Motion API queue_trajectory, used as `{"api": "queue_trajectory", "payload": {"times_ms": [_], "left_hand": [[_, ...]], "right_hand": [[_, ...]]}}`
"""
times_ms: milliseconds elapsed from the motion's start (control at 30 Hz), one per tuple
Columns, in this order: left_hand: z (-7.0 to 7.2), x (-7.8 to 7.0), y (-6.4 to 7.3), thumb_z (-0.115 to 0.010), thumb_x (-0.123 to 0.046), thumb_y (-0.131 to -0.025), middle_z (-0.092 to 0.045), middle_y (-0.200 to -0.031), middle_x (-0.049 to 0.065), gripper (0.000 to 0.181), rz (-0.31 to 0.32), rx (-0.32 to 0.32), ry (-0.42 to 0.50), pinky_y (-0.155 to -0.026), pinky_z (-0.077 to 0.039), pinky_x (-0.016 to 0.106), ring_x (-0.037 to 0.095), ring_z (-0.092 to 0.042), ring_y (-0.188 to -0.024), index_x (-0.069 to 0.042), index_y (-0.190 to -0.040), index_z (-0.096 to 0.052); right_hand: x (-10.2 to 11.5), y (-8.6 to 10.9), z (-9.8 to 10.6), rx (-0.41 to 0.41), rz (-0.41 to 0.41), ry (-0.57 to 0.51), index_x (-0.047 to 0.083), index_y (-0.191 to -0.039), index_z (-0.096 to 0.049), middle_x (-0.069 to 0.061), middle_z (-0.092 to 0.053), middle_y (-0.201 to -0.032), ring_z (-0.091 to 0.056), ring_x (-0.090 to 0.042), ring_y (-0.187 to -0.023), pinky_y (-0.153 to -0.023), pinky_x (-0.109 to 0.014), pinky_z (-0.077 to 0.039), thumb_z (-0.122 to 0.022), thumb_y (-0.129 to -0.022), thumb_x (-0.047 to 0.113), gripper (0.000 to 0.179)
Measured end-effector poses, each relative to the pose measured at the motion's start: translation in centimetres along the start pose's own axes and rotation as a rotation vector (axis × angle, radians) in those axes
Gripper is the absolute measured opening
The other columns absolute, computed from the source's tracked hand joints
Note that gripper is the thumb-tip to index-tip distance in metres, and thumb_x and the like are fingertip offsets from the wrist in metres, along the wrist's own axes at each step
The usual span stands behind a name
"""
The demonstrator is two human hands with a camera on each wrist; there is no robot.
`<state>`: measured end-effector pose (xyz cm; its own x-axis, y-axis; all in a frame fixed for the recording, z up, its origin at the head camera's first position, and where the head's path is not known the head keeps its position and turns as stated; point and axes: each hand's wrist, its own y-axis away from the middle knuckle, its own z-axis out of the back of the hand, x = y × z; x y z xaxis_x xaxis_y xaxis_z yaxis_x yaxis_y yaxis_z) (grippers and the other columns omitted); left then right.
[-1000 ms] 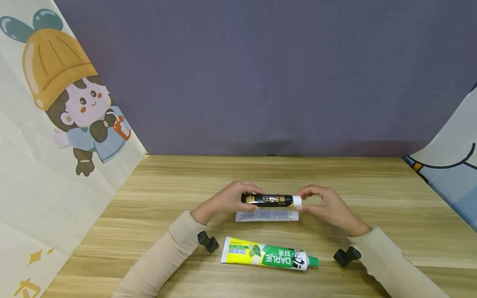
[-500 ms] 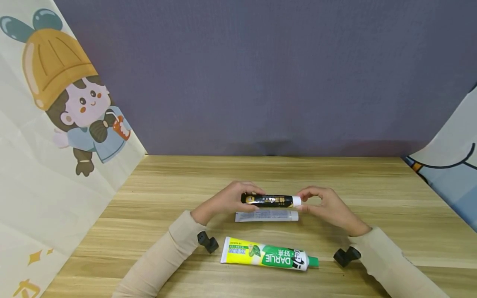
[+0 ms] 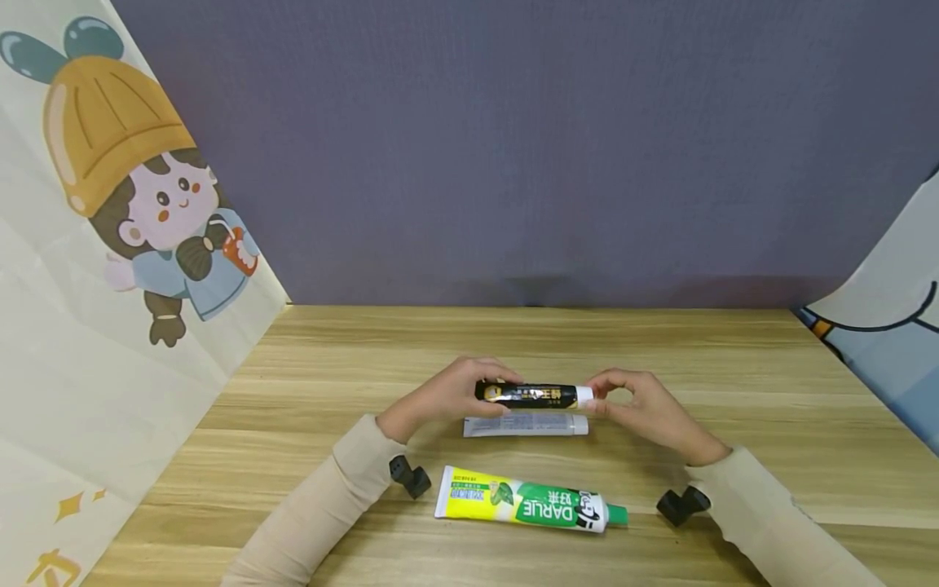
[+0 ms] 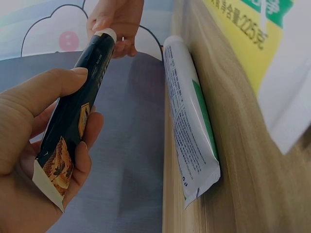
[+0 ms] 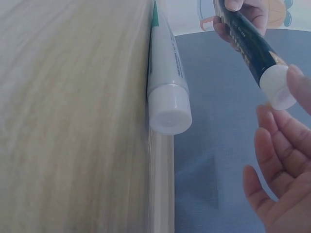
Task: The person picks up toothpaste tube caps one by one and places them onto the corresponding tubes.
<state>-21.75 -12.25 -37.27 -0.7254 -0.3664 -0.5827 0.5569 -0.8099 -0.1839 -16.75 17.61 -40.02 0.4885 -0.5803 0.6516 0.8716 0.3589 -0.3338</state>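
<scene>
My left hand (image 3: 458, 391) grips the body of a black toothpaste tube (image 3: 539, 396), thumb on one side and fingers curled round the other. The tube lies level above the table, its white cap (image 5: 277, 87) pointing right. With thumb and forefinger my right hand (image 3: 645, 408) pinches that cap; in the right wrist view its other fingers (image 5: 267, 160) are spread below. Just under the held tube, a white toothpaste tube (image 3: 524, 425) with small print lies on the wood. The left wrist view shows a green stripe along its side (image 4: 204, 114).
Nearer the person lies a larger yellow and green Darlie toothpaste tube (image 3: 524, 501), green cap to the right. The wood-grain table (image 3: 352, 342) ends at a dark grey-blue panel (image 3: 513, 163). A cartoon-printed sheet (image 3: 44, 367) stands at the left, another at the right (image 3: 902, 326).
The fingers of my right hand shift slightly on the cap, the thumb moving up against it. My left hand and the tubes stay in place.
</scene>
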Motion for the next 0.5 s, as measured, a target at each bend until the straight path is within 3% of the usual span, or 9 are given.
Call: {"api": "queue_trajectory", "payload": {"times_ms": [333,500], "left_hand": [[-0.07,-0.07,-0.05,-0.072,-0.015,-0.084,-0.06,-0.125,0.004,0.044,0.016,0.001,0.009,-0.094,-0.045,0.028,0.016,-0.053,-0.116,-0.01,-0.126,-0.061],[-0.04,-0.04,-0.06,-0.072,-0.015,-0.084,-0.059,-0.126,0.004,0.044,0.016,0.0,0.007,-0.096,-0.044,0.029,0.016,-0.053,-0.117,-0.01,-0.126,-0.06]], "right_hand": [[-0.39,-0.03,-0.05,0.018,0.051,-0.022,0.015,-0.095,-0.067,0.007,-0.065,-0.093,-0.058,-0.007,-0.085,-0.077,-0.037,-0.049,-0.065,-0.09,0.016,0.006],[-0.33,-0.09,-0.06,0.016,0.036,-0.024,0.016,-0.095,-0.068,0.007,-0.066,-0.094,-0.058,-0.007,-0.086,-0.081,-0.04,-0.047,-0.064,-0.091,0.016,0.006]]}}
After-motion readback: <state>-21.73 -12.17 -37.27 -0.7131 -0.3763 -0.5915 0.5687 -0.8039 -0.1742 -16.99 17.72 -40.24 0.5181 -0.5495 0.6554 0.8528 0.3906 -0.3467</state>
